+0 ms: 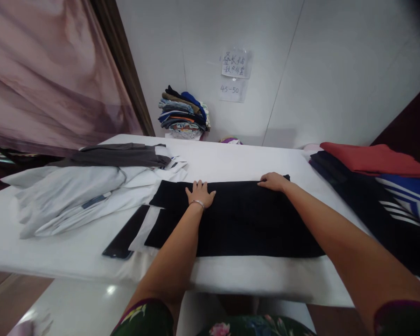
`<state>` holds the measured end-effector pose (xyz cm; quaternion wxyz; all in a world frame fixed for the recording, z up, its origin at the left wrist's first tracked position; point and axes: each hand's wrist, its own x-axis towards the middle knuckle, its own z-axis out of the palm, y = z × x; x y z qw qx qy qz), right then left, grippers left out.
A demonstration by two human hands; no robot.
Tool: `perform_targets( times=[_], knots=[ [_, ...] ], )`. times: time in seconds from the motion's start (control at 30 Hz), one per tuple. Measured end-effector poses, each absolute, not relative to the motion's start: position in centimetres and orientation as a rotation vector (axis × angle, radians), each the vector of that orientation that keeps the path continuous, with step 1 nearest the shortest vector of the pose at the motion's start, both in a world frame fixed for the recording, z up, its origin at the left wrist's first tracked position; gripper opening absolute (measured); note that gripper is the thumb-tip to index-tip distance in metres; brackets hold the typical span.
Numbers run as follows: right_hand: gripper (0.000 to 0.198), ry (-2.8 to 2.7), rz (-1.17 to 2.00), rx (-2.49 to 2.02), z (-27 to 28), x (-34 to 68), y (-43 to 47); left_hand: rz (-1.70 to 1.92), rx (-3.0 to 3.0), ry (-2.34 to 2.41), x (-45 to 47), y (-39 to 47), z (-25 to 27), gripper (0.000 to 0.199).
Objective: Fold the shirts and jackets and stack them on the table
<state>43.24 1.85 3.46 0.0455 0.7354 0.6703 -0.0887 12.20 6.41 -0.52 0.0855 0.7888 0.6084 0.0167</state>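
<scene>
Pink curtain [56, 70], paper notes [234, 71] (handwritten) on white wall [322, 74].

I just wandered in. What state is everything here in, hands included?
left hand, spread flat on the black garment
right hand, curled at that garment's far edge
black garment, laid out flat
white clothes, crumpled
red garment, folded
far clothes, stacked
pink curtain, hanging
signs, stuck up
tablecloth, spread
</scene>
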Motion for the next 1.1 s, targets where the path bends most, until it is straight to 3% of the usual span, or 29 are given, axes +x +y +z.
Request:
perform_targets(
  times=[0.2, 0.47, 0.8, 1.03, 1.1],
  knots=[
    [0.064, 1.957, -0.232, 2.211, 3.1, 43.6, 1.6, 0.037, 2.341, 1.819, 12.2, 6.3, -0.4, 0.069],
    [0.077, 1.829, -0.155, 2.214, 2.3, 45.4, 1.3, 0.009, 2.332, 1.833, 12.2, 6.3, -0.2, 0.072],
    [0.082, 1.875, -0.049, 2.303, 1.8, 44.9, 1.4, 0.021, 2.322, 1.801, 12.0, 6.5, -0.5, 0.071],
    [0.064, 2.27, 0.231, 2.534, 2.1, 42.6, -1.6, 0.112, 2.32, 1.864, 12.1, 6.4, -0.5, 0.071],
    [0.063, 2.296, 0.164, 2.455, 1.2, 41.5, -2.3, 0.179, 2.329, 1.934, 12.2, 6.5, -0.4, 0.074]
  ],
)
